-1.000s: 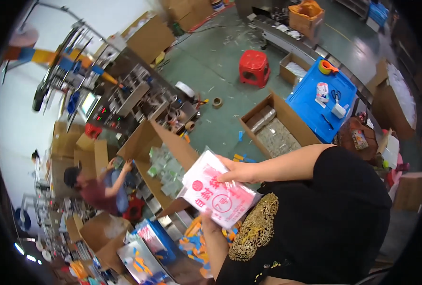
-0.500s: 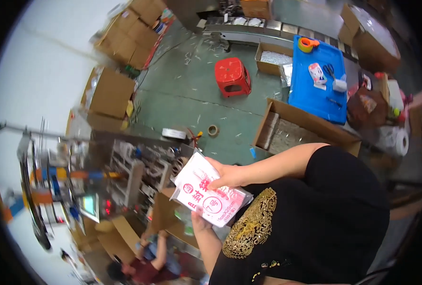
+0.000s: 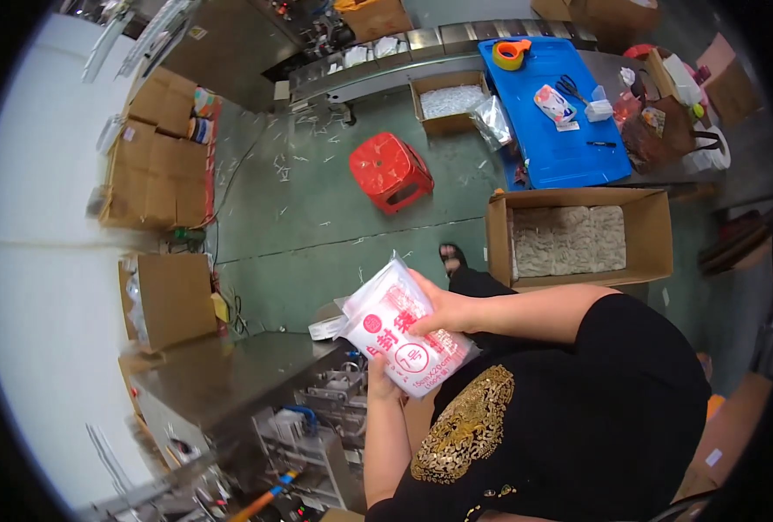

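A flat pack of clear plastic bags [image 3: 392, 304], white with red print, is held in front of my body, tilted, by both hands. My right hand [image 3: 438, 311] grips its far right edge, thumb lying across the printed face. At its near left edge my left hand [image 3: 383, 379] closes on the pack with the thumb on top. The fingers under the pack are hidden. Layers of clear film stick out beyond the printed panel at the edges.
A red stool [image 3: 391, 171] stands on the green floor ahead. To the right are a blue lid-like board [image 3: 569, 157] with tape and scissors, and an open carton [image 3: 652, 235] of wrapped bundles. A metal machine [image 3: 230, 374] is close on the left, and cartons [image 3: 147, 174] line the wall.
My view has swung left, so the stool, board and cartons sit differently and the co-worker at lower left has gone from view. Both hands keep hold of the pack.
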Tool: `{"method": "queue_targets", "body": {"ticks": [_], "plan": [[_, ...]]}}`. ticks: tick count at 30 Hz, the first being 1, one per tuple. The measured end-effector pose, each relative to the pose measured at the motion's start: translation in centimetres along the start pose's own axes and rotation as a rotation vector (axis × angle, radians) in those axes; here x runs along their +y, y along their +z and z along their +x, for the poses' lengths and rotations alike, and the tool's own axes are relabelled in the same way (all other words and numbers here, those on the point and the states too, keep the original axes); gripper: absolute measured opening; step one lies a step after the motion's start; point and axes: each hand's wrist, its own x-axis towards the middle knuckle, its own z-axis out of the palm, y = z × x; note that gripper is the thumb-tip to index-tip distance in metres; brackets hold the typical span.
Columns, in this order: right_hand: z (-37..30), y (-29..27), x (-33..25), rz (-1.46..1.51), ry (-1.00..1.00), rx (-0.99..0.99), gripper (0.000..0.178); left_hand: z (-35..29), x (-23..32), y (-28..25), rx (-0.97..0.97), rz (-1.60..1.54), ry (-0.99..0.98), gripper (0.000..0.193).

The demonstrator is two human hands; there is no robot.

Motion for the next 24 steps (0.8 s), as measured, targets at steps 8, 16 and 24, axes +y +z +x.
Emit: {"method": "queue_targets", "body": {"ticks": [8,16,24], "plan": [[11.8,-11.1,-4.3,0.220,0.034,0.150,0.107,18.7,6.8,1.5,-0.045,-0.070,-0.185,0.083],[18.7,-22.8,-9.0,0.084,0.036,0.550,0.107,39.9,7.2,6.3,-0.292,-0.062,-0.463,0.071],[23.0,-30.2,-9.6,0.384,0.031,0.947,0.087,55.6,6.6,7.3,-0.551,-0.162,-0.807,0.069]]}}
